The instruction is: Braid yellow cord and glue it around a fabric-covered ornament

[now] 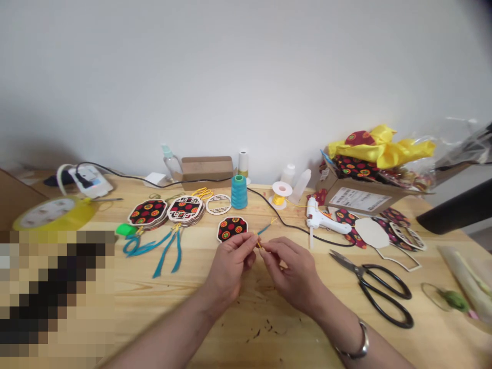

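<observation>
Our left hand (230,261) pinches a thin yellow cord (259,245) between thumb and finger, slightly below the centre of the head view, and our right hand (294,271) pinches it just beside. Above our left hand we see a black floral fabric panel with pale border (232,226). At lower right lie large black-handled metal scissors (360,272); above them, a white plastic glue gun (326,222).

The left forearm (172,325) and right forearm (338,323) angle forward and inward. The left hand (230,264) and right hand (294,269) nearly meet, thumbs pinched against curled fingers.
</observation>
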{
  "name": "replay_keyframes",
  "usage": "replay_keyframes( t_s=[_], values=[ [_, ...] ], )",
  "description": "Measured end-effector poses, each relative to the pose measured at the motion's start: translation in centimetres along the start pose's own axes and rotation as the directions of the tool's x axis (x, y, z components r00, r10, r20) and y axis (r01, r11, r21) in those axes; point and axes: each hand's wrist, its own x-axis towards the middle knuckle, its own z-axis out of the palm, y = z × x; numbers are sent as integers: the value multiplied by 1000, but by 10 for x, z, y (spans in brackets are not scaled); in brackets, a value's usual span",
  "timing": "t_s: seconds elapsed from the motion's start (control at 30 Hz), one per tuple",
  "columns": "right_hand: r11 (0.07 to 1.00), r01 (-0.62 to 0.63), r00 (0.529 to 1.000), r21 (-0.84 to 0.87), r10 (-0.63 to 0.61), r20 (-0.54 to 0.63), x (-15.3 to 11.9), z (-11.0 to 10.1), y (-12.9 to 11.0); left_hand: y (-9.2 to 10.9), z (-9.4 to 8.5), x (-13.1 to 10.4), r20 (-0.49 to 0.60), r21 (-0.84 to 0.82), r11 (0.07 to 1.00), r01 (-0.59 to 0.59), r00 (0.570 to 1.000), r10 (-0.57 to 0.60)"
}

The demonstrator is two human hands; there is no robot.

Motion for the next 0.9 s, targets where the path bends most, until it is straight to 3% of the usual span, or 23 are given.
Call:
replay_keyframes(
  t_s=[0.1, 0.2, 0.3, 0.43, 0.7, 0.9],
  values=[
    [958, -201, 976, 204, 215, -47, 8, -9, 2, 3, -1, 0, 101, 66, 997, 39, 994, -45],
    [756, -465, 882, 460, 443, 162, 15, -14, 8, 3, -1, 0, 208, 108, 986, 129, 967, -149],
    [577, -583, 811, 572, 457, 367, 17, -16, 13, 1, -1, 0, 280, 118, 976, 184, 937, -210],
    [472, -596, 801, 650, 409, 437, 16, -15, 14, 1, -1, 0, 327, 108, 963, 247, 906, -269],
    [462, -646, 759, 608, 476, 445, 16, -13, 10, 5, -1, 0, 397, 85, 937, 337, 851, -342],
    [674, -615, 789, 410, 521, 326, 16, -11, 10, 2, 0, 2, 376, 42, 919, 393, 846, -379]
  ],
)
